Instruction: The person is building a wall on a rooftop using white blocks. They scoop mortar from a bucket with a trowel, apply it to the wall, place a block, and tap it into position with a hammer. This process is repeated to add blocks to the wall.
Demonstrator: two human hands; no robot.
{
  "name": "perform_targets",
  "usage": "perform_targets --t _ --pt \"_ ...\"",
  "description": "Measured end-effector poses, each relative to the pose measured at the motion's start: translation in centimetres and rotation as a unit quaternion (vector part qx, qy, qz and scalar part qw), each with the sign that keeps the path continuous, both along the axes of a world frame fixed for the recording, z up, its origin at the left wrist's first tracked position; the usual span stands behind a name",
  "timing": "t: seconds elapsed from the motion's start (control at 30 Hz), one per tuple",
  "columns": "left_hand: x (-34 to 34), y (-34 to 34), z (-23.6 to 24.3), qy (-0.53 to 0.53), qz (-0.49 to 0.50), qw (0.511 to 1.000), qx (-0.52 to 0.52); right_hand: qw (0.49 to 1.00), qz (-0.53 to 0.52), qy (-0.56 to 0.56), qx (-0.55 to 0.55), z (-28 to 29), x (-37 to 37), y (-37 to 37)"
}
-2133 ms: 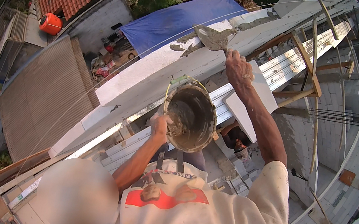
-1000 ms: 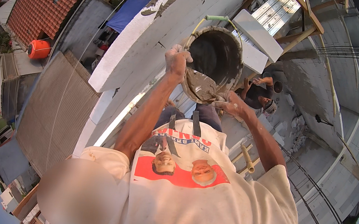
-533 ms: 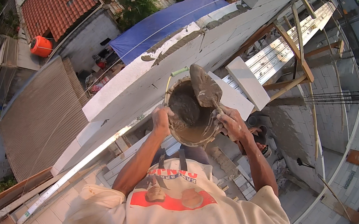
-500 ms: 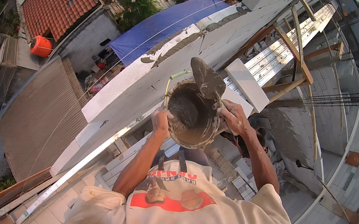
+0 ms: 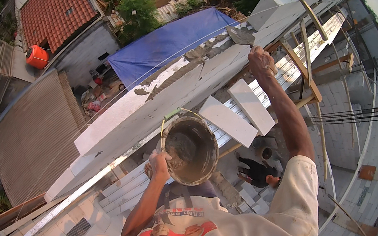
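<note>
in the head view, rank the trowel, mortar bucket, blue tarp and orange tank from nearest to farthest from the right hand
From the right hand:
1. Trowel, held in that hand, on the white block wall.
2. Blue tarp, left of it, beyond the wall.
3. Mortar bucket, below, gripped by the left hand.
4. Orange tank, far left, by the red tiled roof.

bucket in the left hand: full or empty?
Partly full. The bucket, held at its rim by the left hand, shows bare smeared inner wall, with wet grey mortar only in its lower part by the hand.
</note>
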State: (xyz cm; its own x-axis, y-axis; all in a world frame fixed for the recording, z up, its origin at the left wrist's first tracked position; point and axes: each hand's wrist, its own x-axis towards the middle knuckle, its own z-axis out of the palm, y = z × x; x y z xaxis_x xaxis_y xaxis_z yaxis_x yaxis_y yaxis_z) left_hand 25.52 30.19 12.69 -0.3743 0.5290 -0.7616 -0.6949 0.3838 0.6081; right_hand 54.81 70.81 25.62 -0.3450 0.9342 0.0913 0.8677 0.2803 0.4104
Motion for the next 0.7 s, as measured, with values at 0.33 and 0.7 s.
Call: perform_targets --t 0.33,0.7 --pt "1.2 2.9 1.1 -0.019 0.007 0.999 0.037 0.953 0.162 0.166 -0.195 2.0 -7.7 -9.7" --pt "0.2 5.5 4.5 0.038 -0.145 0.984 0.094 0.912 -0.053 0.219 -0.344 -0.2 -1.1 -36.1"
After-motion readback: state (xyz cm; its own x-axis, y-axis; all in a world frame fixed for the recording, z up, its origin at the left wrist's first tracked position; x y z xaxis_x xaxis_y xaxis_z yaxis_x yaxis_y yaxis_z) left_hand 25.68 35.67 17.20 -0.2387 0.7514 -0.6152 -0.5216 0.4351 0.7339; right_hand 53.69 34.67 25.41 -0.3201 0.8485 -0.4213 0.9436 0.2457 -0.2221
